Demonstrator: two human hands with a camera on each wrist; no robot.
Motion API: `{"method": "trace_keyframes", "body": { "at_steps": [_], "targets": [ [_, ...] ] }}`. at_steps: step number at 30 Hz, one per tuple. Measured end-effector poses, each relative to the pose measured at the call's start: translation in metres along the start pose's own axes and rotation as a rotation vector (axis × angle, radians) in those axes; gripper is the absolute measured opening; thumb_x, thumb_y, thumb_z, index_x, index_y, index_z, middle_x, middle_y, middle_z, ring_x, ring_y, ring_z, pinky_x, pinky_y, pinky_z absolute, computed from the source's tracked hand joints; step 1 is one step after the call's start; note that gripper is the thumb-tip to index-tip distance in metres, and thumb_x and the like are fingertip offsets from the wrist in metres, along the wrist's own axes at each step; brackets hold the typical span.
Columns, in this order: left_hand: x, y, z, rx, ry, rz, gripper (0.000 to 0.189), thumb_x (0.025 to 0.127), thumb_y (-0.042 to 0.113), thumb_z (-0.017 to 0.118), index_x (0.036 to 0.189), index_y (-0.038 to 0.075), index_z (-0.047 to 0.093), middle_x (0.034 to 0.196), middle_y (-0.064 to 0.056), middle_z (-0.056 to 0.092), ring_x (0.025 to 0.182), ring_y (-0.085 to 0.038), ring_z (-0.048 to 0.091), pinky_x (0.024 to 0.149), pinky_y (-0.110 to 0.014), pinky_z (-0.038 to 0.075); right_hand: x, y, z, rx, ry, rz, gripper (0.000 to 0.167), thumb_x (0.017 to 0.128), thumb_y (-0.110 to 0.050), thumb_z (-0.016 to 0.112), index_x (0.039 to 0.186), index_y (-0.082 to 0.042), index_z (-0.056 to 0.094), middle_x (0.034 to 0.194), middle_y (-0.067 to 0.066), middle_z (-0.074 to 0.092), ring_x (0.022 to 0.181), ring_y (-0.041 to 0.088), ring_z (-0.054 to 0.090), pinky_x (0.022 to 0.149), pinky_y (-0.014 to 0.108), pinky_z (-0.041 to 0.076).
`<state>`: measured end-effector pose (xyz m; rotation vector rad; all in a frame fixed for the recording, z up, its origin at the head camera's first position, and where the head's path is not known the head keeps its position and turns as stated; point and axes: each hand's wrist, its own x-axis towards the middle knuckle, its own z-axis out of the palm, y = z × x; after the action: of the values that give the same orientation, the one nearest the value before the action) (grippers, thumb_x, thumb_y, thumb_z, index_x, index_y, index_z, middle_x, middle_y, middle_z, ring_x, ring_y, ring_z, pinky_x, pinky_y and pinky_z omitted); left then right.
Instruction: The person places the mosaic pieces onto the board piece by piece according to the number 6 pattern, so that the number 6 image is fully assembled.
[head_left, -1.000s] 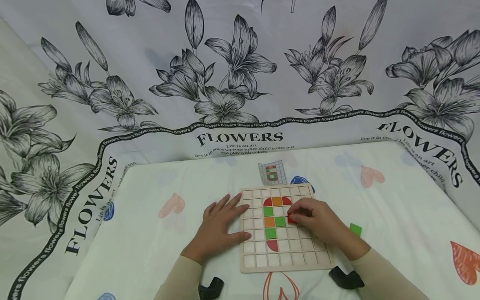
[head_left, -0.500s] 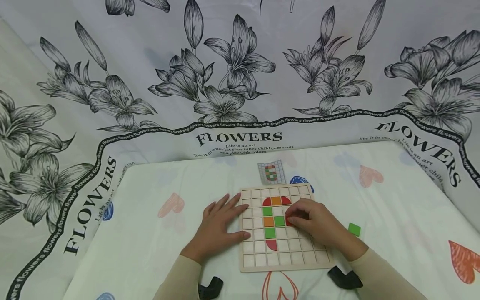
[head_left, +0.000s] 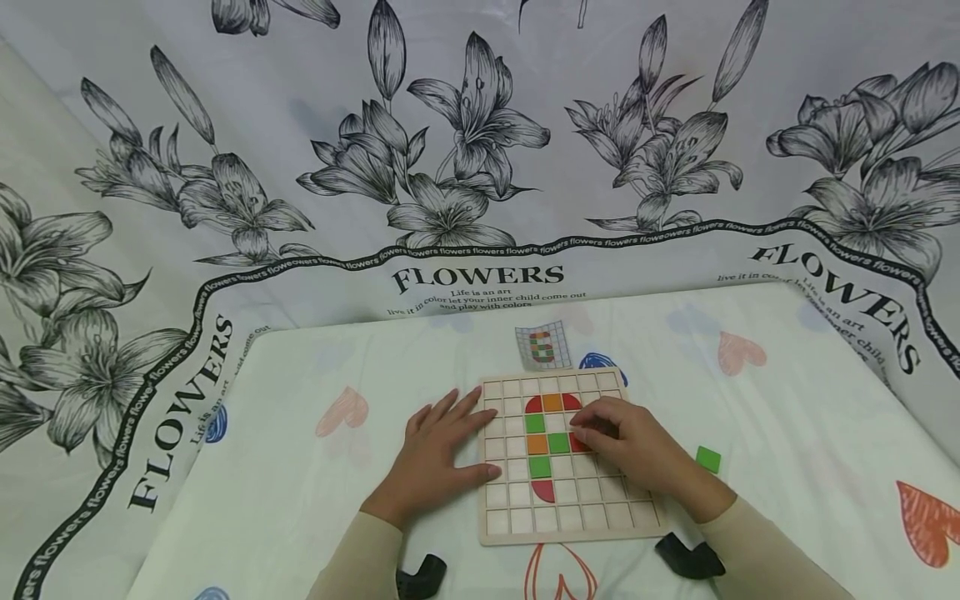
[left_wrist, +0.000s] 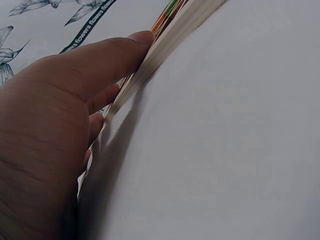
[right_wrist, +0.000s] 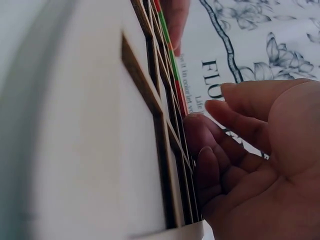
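Note:
In the head view, a wooden grid board [head_left: 607, 517] lies on the table with red, orange and green pieces set in its squares. My left hand [head_left: 438, 467] is spread along the board's left edge, fingertips and thumb on its rim. My right hand [head_left: 641, 446] hovers over the right half, close above a red piece [head_left: 578, 444] beside a green square [head_left: 558, 442]; the fingers partly cover this red piece. In the right wrist view, the thumb and index finger stand off the board with nothing between them, while the other fingers [right_wrist: 208, 165] curl against the grid.
A small pattern card [head_left: 543, 345] with a coloured grid design lies behind the board. One loose green square [head_left: 708, 459] rests on the cloth right of the board, near my right wrist. Black wrist straps [head_left: 690, 557] show at both forearms. A flower-printed cloth [head_left: 480, 167] hangs behind.
The red piece in my right fingers has gone from tilted to flat in the square right of the green one. The fingertips have lifted slightly from it. My left hand stays put.

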<state>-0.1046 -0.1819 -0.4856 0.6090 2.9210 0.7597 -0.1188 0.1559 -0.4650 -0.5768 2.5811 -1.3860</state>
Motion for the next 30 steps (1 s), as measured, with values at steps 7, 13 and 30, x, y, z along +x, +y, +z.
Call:
{"method": "trace_keyframes", "body": {
  "at_steps": [7, 13, 30],
  "targets": [
    [0.0, 0.001, 0.001, 0.008, -0.001, -0.01, 0.08, 0.091, 0.072, 0.072, 0.162, 0.039, 0.055, 0.177, 0.02, 0.022, 0.164, -0.016, 0.011, 0.127, -0.055, 0.006, -0.002, -0.002, -0.002, 0.054, 0.031, -0.03, 0.012, 0.106, -0.018, 0.074, 0.118, -0.014, 0.077, 0.101, -0.006, 0.068, 0.087, 0.02, 0.061, 0.075, 0.029, 0.053],
    [0.0, 0.0, 0.001, 0.002, 0.005, -0.004, 0.08, 0.091, 0.073, 0.072, 0.162, 0.039, 0.056, 0.177, 0.02, 0.022, 0.164, -0.015, 0.012, 0.127, -0.055, 0.007, -0.003, -0.006, -0.006, 0.148, 0.018, -0.042, 0.019, 0.109, -0.019, 0.071, 0.125, -0.01, 0.075, 0.103, -0.001, 0.073, 0.088, 0.024, 0.067, 0.077, 0.031, 0.055],
    [-0.001, 0.0, -0.001, -0.017, -0.005, 0.002, 0.081, 0.092, 0.072, 0.072, 0.163, 0.038, 0.055, 0.177, 0.02, 0.022, 0.165, -0.017, 0.012, 0.126, -0.053, 0.006, -0.007, -0.024, -0.035, 0.221, 0.032, -0.16, 0.026, 0.113, -0.014, 0.059, 0.136, -0.003, 0.067, 0.133, 0.013, 0.069, 0.119, 0.032, 0.066, 0.098, 0.029, 0.055]
  ]
}}
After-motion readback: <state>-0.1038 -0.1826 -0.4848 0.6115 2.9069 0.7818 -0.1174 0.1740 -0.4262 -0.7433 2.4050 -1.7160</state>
